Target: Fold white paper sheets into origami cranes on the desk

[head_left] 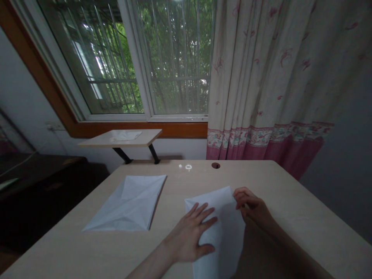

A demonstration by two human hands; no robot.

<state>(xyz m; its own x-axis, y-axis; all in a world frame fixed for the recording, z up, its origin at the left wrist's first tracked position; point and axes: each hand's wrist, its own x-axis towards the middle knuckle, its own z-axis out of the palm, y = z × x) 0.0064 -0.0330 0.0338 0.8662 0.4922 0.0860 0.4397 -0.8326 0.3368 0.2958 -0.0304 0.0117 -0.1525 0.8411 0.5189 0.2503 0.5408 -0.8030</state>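
1. Here at five o'clock, the white paper sheet lies on the pale wooden surface, running off the bottom of the view.
2. And the left hand is on it, palm down, fingers spread wide across the sheet's left part!
3. Over at four o'clock, the right hand is curled narrow at the sheet's far right edge, fingertips touching; whether it pinches the paper, I cannot tell.
4. That right part of the sheet sits in shade, a dark shadow falling beside it.
5. Look to eight o'clock: a creased white paper stack, well apart from both hands.
6. At nine o'clock, a raised shelf on black legs carries a small white piece.
7. Up at twelve, a barred window; at two, a floral curtain hangs down past the far edge.
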